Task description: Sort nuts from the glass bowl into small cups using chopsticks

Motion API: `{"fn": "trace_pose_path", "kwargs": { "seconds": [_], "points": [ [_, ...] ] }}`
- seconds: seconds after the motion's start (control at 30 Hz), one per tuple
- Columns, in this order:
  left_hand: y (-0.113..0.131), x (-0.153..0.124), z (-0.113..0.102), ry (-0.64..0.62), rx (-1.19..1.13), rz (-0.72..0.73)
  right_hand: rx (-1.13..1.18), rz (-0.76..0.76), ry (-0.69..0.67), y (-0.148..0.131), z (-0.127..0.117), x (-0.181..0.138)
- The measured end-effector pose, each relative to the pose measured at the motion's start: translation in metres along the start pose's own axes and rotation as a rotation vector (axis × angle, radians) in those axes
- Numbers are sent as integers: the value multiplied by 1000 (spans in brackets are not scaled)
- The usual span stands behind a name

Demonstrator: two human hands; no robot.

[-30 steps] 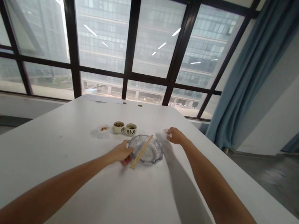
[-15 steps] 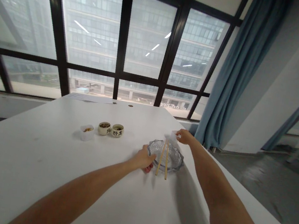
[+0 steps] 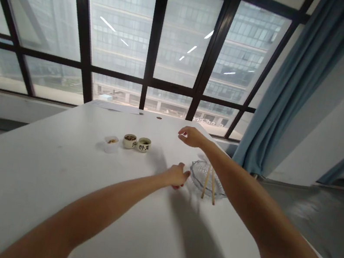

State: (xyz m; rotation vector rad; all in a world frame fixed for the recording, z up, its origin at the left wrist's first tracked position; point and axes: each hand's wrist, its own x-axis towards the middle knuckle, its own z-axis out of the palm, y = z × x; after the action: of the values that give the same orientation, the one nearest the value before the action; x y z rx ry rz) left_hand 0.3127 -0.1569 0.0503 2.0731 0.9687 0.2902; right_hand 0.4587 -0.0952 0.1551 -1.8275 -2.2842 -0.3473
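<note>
A clear glass dish (image 3: 199, 177) sits near the right edge of the white table (image 3: 54, 162), with a pair of wooden chopsticks (image 3: 209, 184) laid across it. My left hand (image 3: 177, 176) rests on the table just left of the dish, fingers loosely curled, holding nothing that I can see. My right hand (image 3: 189, 136) hovers above the table behind the dish, fingers loosely apart and empty. Further left stand two small cream cups (image 3: 137, 143) with dark markings and a small white container (image 3: 111, 143) with food in it.
The table's right edge runs close beside the dish. A blue curtain (image 3: 284, 86) hangs at the right, and large black-framed windows (image 3: 153, 42) fill the wall behind. A sheet of paper (image 3: 113, 106) lies at the table's far edge.
The dish with chopsticks has slid right toward the table's edge. My right hand let go of a small white thing by the dish and rose to the left. My left hand is off the dish's rim.
</note>
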Motion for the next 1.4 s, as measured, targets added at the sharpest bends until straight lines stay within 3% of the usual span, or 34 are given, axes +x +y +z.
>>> {"fn": "trace_pose_path", "kwargs": {
  "seconds": [0.1, 0.2, 0.27, 0.37, 0.53, 0.8, 1.03, 1.4],
  "points": [
    [-41, -37, -75, 280, 542, 172, 19, -67, -81, -54, 19, 21],
    [-94, -68, -150, 556, 865, 111, 18, -101, -163, -105, 43, 43],
    [-127, -80, -184, 619, 935, -4, 4, -106, -202, -134, 59, 58],
    [-165, -84, -206, 559, 861, -137, -27, -90, -247, -163, 78, 76],
    [-190, -67, -206, 488, 699, -66, -61, -52, -291, -171, 91, 91],
    [-183, -21, -190, 493, 619, 149, -47, -39, -309, -129, 91, 77],
    [-151, 12, -160, 467, 576, 244, -63, -12, -338, -72, 85, 50],
    [-87, 87, -88, 435, 453, 231, -125, 213, -370, 17, 64, -12]
  ]
}}
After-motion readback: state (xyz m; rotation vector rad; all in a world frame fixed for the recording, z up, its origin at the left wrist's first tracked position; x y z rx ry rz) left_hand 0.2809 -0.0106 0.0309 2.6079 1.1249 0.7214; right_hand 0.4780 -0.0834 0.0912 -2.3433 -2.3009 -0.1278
